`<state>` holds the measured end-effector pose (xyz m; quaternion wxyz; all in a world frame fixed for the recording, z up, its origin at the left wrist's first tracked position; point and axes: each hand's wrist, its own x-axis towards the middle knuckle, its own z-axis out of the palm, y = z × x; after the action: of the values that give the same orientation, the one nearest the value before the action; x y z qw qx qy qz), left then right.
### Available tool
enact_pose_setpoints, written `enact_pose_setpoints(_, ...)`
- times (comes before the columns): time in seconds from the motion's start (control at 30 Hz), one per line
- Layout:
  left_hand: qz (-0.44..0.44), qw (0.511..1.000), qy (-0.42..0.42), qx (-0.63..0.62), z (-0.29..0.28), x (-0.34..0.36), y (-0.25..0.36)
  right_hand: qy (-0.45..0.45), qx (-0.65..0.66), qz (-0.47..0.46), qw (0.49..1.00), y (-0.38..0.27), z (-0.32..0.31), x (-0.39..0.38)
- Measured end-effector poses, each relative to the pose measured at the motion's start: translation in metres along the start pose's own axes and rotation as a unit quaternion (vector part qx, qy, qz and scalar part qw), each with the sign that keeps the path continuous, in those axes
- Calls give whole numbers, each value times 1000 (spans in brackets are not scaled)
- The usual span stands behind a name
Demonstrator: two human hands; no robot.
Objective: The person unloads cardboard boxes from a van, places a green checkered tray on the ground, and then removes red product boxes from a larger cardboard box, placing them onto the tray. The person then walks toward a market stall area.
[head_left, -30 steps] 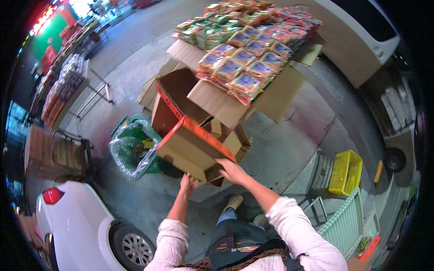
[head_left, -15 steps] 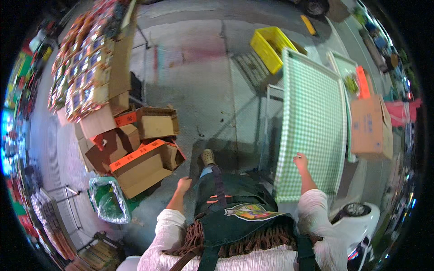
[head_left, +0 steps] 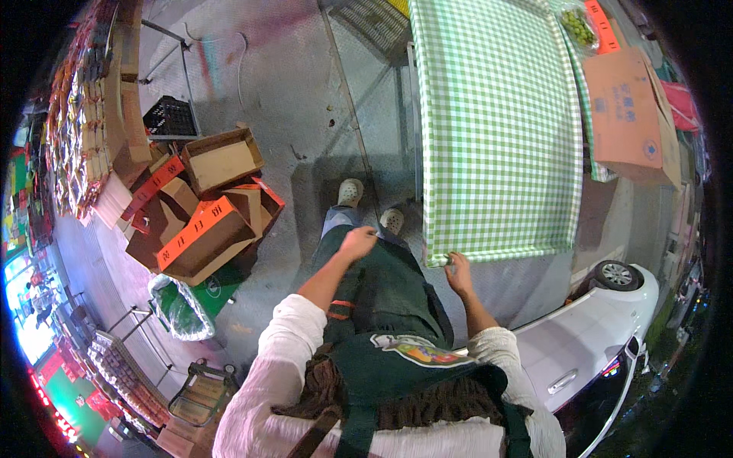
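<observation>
Since the earlier views the person has turned from the cardboard boxes to the green-checked table (head_left: 496, 130), and the right hand (head_left: 459, 272), then raised beside its side, now meets its near corner.

Right hand: fingers curled on the corner edge of the checked cover (head_left: 447, 259), apparently pinching the hem; the grip itself is too small to read with certainty. Left hand (head_left: 357, 242): loosely closed, holding nothing, hanging in front of the dark green apron (head_left: 382, 305) above the light shoes (head_left: 370, 206).

Handling, as a judgement: the cover reads as thin cloth or vinyl drawn over a stiff board, so the surface will be soft and perhaps a little slick while the table beneath is rigid and probably light. The best hold is the corner or the long rim, where the material wraps under (a pull on the loose hem alone would shift the cover rather than the table).

Containers: the open brown boxes with orange flaps (head_left: 202, 229) on the ground to the left look empty; the clear bag (head_left: 179, 305) beside them holds green material that cannot be identified. A closed brown carton (head_left: 630, 114) lies past the table's far side. A white car (head_left: 588, 336) stands just right of the person.
</observation>
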<state>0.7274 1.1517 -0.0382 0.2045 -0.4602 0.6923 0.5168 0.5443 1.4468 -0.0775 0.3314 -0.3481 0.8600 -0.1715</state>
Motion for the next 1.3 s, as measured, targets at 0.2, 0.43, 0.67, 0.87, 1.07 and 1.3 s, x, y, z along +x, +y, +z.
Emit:
enact_pose_setpoints(0.2, 86, 982, -167, 16, 87, 21, 4, 262, 91, 432, 858, 40, 0, 15)
enact_pose_setpoints(0.43, -19, 956, -258, -134, 82, 26, -35, 243, 548, 602, 528, 37, 26, 56)
enact_pose_setpoints(0.67, -179, 878, -209, -392, 126, 101, -178, 284, 485, 567, 603, 7, 33, 49)
enact_pose_setpoints(0.87, -185, 953, -54, -235, 169, 246, -194, 233, 461, 479, 710, 9, 40, 47)
enact_pose_setpoints(1.07, -224, 902, -134, -345, 292, 409, -219, 219, 489, 436, 723, 14, 48, 31)
enact_pose_setpoints(1.3, -101, 904, 42, -414, 448, 534, -298, 193, 439, 470, 741, 19, 39, 68)
